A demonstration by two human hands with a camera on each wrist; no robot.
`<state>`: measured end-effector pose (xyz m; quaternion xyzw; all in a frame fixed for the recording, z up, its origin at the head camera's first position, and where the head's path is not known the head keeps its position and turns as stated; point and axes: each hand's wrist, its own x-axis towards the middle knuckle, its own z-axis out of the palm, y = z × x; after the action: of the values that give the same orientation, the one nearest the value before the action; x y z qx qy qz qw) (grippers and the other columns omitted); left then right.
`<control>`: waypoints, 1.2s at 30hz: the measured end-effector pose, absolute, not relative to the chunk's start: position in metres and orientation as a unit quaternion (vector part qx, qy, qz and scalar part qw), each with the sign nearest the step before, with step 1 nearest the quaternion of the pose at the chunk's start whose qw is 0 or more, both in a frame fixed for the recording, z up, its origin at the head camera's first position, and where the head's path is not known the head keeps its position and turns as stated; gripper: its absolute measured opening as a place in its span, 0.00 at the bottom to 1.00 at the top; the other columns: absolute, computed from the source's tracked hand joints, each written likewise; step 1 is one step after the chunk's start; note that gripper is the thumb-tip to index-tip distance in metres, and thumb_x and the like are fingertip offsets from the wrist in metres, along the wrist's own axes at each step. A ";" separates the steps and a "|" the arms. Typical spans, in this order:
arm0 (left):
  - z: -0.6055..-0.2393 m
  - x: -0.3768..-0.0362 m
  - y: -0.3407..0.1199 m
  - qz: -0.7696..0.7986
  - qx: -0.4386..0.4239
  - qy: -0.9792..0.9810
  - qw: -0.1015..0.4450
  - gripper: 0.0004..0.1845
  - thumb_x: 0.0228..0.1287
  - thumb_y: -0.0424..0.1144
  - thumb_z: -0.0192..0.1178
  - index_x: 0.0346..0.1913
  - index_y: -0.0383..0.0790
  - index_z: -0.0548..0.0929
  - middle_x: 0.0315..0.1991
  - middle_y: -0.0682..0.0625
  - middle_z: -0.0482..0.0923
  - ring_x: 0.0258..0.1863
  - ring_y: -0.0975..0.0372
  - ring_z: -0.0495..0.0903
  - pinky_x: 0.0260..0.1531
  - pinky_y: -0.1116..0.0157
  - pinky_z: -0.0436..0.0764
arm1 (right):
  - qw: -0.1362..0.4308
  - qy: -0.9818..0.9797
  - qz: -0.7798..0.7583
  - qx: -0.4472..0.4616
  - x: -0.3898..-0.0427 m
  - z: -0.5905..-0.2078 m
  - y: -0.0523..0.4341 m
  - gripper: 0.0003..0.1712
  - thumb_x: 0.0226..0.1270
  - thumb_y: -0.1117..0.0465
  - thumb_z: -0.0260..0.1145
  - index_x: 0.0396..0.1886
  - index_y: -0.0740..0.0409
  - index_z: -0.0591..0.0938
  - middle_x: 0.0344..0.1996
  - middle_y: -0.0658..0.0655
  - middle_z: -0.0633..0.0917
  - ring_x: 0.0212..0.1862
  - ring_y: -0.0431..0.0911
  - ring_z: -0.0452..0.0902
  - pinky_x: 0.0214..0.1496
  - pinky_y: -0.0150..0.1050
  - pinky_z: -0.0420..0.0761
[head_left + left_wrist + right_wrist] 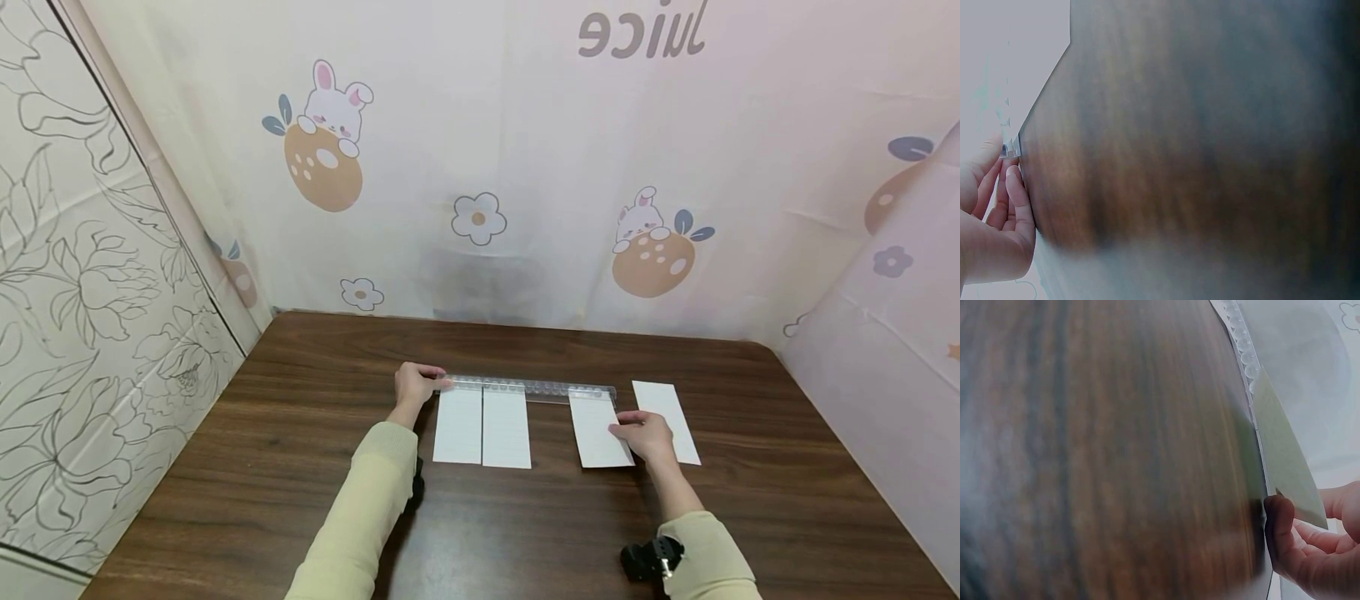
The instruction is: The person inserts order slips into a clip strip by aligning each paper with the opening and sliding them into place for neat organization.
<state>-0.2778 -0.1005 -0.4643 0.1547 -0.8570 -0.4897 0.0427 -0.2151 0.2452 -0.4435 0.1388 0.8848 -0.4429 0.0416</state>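
A long clear plastic strip with a row of round bumps lies across the table. My left hand pinches its left end between thumb and fingers, as the left wrist view also shows. Two white lined cards, a left one and one beside it, lie side by side with their top edges at the strip. Farther right, my right hand pinches a third white card by its right edge. That card's top overlaps the strip's right part, and in the right wrist view the card stands tilted off the table.
A fourth white card lies on the wooden table, right of the strip and partly behind my right hand. A printed curtain hangs along the table's back edge, with a flower-patterned panel at the left.
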 end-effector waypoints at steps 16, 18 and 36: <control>-0.462 -0.277 -0.101 -0.483 0.155 -0.861 0.043 0.09 0.37 0.39 0.73 0.25 0.41 0.87 0.27 0.50 0.81 0.32 0.58 0.77 0.30 0.63 0.75 | 0.049 0.887 -0.440 0.134 -0.216 -0.444 0.238 0.20 0.53 0.65 0.63 0.43 0.76 0.75 0.32 0.67 0.81 0.39 0.59 0.73 0.42 0.47 0.69; -0.462 -0.276 -0.100 -0.484 0.154 -0.860 0.043 0.09 0.37 0.39 0.73 0.25 0.41 0.87 0.27 0.49 0.81 0.32 0.58 0.77 0.30 0.63 0.75 | 0.052 0.887 -0.440 0.132 -0.216 -0.444 0.238 0.20 0.54 0.65 0.63 0.43 0.76 0.75 0.33 0.67 0.81 0.39 0.59 0.73 0.42 0.48 0.70; -0.464 -0.276 -0.100 -0.481 0.150 -0.862 0.046 0.09 0.38 0.39 0.73 0.25 0.40 0.87 0.26 0.50 0.81 0.30 0.59 0.77 0.28 0.64 0.75 | 0.056 0.887 -0.441 0.126 -0.215 -0.442 0.229 0.20 0.54 0.65 0.63 0.44 0.76 0.75 0.34 0.69 0.80 0.39 0.59 0.74 0.42 0.48 0.71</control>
<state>-0.2764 -0.1004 -0.4638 0.1501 -0.8625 -0.4811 0.0465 -0.2151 0.2287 -0.4420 0.1261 0.8870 -0.4406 0.0558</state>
